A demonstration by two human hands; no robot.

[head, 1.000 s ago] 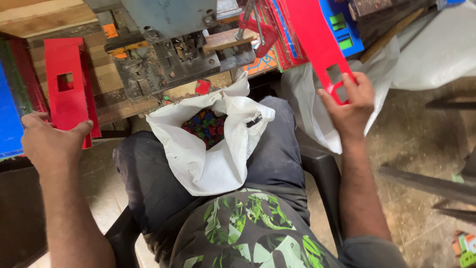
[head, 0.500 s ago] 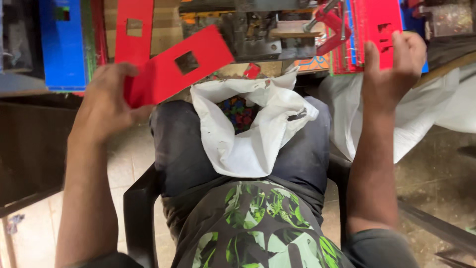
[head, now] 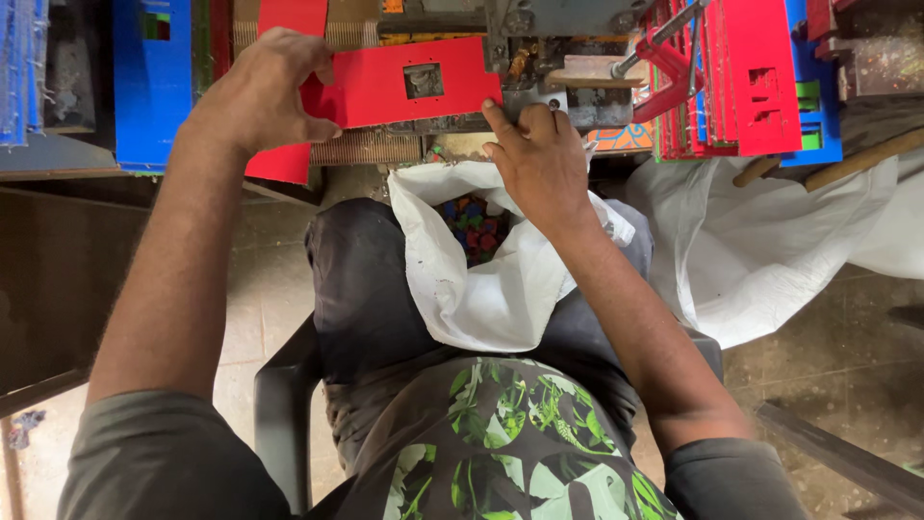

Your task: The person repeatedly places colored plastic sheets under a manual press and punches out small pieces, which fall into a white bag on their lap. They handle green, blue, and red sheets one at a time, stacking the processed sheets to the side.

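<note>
The red punched card (head: 399, 82), a flat strip with a small square window cut in it, now lies level under the head of the grey metal press (head: 539, 29). Half a second ago it was tilted in the air, held by the left hand alone. The window sits just left of the press's tooling.

The left hand (head: 260, 91) has its grip clamped on the card's left end, thumb below and fingers curled over the top. The right hand (head: 539, 159) has left the stack it was touching a moment ago and come in to the card's right end. Its fingertips (head: 496, 120) press against the lower right corner, fingers together, steadying rather than wrapping. Judging by this, the card is being lined up in the press rather than carried.

Below the press, a white sack (head: 481, 279) rests open on the person's lap, with small coloured offcuts (head: 472, 226) in its mouth, right under the work area. To the right stands a stack of red cards (head: 751, 87) with blue ones behind, and a larger white bag (head: 770, 241) lies beneath them. To the left, a blue punched card (head: 152, 82) leans upright, and another red card (head: 284, 159) hangs behind the left hand. The person sits in a dark plastic chair (head: 284, 404).
</note>
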